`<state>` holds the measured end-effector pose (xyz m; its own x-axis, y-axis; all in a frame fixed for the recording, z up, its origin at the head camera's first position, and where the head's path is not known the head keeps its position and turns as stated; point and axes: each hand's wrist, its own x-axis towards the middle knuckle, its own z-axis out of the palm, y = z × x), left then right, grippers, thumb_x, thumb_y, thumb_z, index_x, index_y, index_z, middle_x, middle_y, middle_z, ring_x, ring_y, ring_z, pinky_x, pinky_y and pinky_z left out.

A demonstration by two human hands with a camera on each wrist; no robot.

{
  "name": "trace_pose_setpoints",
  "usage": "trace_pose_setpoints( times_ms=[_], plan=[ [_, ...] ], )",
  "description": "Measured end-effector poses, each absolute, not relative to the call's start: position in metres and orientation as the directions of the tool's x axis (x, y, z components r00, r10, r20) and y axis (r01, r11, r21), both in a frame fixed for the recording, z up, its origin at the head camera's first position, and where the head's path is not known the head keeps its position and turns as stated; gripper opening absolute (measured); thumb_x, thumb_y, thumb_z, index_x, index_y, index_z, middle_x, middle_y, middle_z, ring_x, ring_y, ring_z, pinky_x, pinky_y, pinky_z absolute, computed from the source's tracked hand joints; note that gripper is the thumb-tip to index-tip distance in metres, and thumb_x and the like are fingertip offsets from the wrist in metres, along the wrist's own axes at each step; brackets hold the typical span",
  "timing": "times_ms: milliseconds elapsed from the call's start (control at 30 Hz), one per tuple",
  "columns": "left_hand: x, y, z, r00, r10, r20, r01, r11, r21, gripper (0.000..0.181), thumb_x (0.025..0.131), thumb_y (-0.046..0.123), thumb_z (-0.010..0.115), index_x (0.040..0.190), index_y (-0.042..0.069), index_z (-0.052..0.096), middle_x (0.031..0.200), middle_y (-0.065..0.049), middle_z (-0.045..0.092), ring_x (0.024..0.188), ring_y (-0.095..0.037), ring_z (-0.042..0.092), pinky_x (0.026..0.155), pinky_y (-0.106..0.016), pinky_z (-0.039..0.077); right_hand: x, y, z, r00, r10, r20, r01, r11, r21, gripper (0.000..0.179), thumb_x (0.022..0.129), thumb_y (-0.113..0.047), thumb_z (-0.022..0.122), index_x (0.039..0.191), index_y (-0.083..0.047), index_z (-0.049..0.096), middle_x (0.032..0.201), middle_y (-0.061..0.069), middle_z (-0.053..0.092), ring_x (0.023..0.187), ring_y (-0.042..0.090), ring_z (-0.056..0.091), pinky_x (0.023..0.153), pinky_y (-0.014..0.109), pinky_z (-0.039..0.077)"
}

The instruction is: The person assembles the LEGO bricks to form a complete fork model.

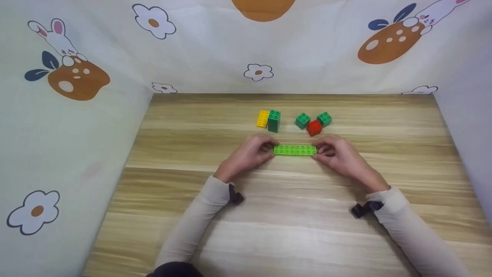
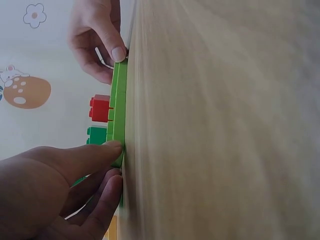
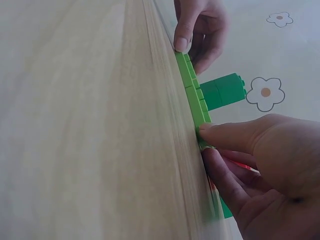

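Observation:
Two lime-green toy bricks lie flat and end to end on the table, in one long row with the studs up. My left hand pinches the outer end of the left lime-green brick between thumb and fingers. At the opposite end, my right hand pinches the right lime-green brick in the same way. A thin seam shows between the two bricks in the head view. From the right wrist, the row sits low along the tabletop, its near end partly hidden by the fingers.
Behind the left hand, a yellow brick lies beside a tall green stack. Two green bricks and a red brick sit close together behind the right hand. Printed cloth walls border the wooden table.

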<state>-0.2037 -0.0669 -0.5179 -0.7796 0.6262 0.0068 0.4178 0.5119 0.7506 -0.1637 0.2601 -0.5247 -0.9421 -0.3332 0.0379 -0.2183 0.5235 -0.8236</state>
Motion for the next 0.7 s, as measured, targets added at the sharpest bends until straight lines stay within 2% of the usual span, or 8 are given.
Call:
trace_pose_setpoints(
  times_ms=[333,500,600,700],
  plan=[
    [-0.203,-0.067,-0.518,-0.781,0.625,0.011,0.414,0.504,0.758,0.034,0.1,0.008,0.077,0.133,0.004,0.073,0.132,-0.01,0.075,0.114,-0.018,0.074,0.101,-0.028,0.062,-0.163,0.26,-0.525,-0.943,-0.33,0.04,-0.217,0.52,-0.826,0.039,0.09,-0.003,0.087,0.127,0.0,0.075,0.118,0.017,0.071,0.102,0.028,0.073,0.087,0.015,0.063],
    [-0.203,-0.068,-0.518,-0.78,0.626,0.005,0.407,0.502,0.763,0.034,0.1,0.009,0.077,0.134,0.005,0.073,0.133,-0.009,0.075,0.116,-0.017,0.073,0.102,-0.027,0.062,-0.166,0.262,-0.523,-0.947,-0.32,0.03,-0.209,0.541,-0.815,0.042,0.092,-0.015,0.088,0.13,-0.001,0.074,0.118,0.016,0.076,0.1,0.025,0.075,0.084,0.015,0.063],
    [-0.203,-0.068,-0.519,-0.78,0.625,0.007,0.407,0.499,0.765,0.034,0.1,0.009,0.077,0.134,0.006,0.073,0.133,-0.008,0.074,0.115,-0.017,0.073,0.102,-0.028,0.062,-0.169,0.265,-0.521,-0.955,-0.294,0.046,-0.209,0.554,-0.806,0.039,0.096,-0.022,0.085,0.127,-0.002,0.075,0.115,0.014,0.079,0.098,0.023,0.075,0.082,0.014,0.062],
    [-0.204,-0.069,-0.519,-0.779,0.627,0.011,0.411,0.496,0.765,0.034,0.1,0.008,0.076,0.134,0.006,0.073,0.133,-0.008,0.074,0.115,-0.016,0.073,0.102,-0.027,0.062,-0.175,0.269,-0.521,-0.966,-0.236,0.103,-0.222,0.558,-0.8,0.029,0.098,-0.021,0.083,0.121,-0.004,0.077,0.109,0.012,0.081,0.093,0.022,0.076,0.078,0.012,0.061]
  ],
)
